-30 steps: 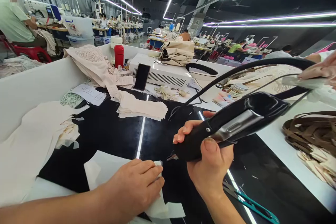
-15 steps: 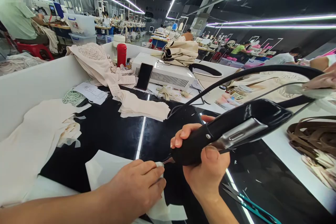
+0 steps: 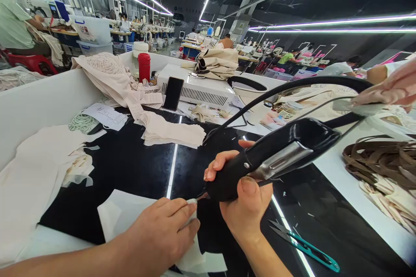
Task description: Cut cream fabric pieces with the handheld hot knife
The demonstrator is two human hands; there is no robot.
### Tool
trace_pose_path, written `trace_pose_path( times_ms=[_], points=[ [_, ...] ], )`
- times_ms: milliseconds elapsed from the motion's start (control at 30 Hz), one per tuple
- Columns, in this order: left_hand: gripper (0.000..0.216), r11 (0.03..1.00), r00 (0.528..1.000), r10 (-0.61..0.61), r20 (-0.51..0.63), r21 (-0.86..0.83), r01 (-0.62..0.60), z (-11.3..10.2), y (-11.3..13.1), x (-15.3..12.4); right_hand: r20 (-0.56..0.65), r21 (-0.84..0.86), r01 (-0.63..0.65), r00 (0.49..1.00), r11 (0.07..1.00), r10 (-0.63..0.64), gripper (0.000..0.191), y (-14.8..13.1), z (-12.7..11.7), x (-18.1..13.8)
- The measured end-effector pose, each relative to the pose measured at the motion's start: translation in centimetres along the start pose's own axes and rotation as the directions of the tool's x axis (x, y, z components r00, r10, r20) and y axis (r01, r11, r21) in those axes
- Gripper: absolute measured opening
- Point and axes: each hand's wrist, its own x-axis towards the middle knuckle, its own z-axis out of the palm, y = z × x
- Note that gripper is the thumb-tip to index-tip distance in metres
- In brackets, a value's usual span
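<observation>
My right hand (image 3: 245, 205) grips a thick black hand-held tool (image 3: 282, 143) with a silver metal lever along its side. A narrow metal tip (image 3: 203, 196) sticks out of its lower end, close to the fingertips of my left hand (image 3: 162, 229). My left hand is closed, pinching the edge of a pale, thin fabric piece (image 3: 125, 207) on the black tabletop (image 3: 146, 175). The tip is at that pinched edge; whether it touches, I cannot tell. To the right of my right hand lie thread snips (image 3: 310, 246) with teal handles.
Cream cloth (image 3: 35, 173) covers the left side. Behind are stacked fabric strips (image 3: 172, 127), a phone (image 3: 173, 94), a red flask (image 3: 144, 67) and a white machine (image 3: 198, 84). A black cable (image 3: 276, 95) arches over the right side. Brown straps (image 3: 377, 156) lie at right.
The whole scene sits slightly further left in the picture as the camera has turned a little. Both hands keep their grips, with the tool tip still at the pinched fabric edge.
</observation>
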Motion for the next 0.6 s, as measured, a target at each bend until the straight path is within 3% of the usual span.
trace_pose_path(
  times_ms=[600],
  points=[
    [0.017, 0.999, 0.996, 0.032, -0.082, 0.042, -0.029, 0.39, -0.32, -0.1, -0.03, 0.03, -0.019, 0.999, 0.999, 0.02, 0.056, -0.05, 0.48, -0.05]
  ],
)
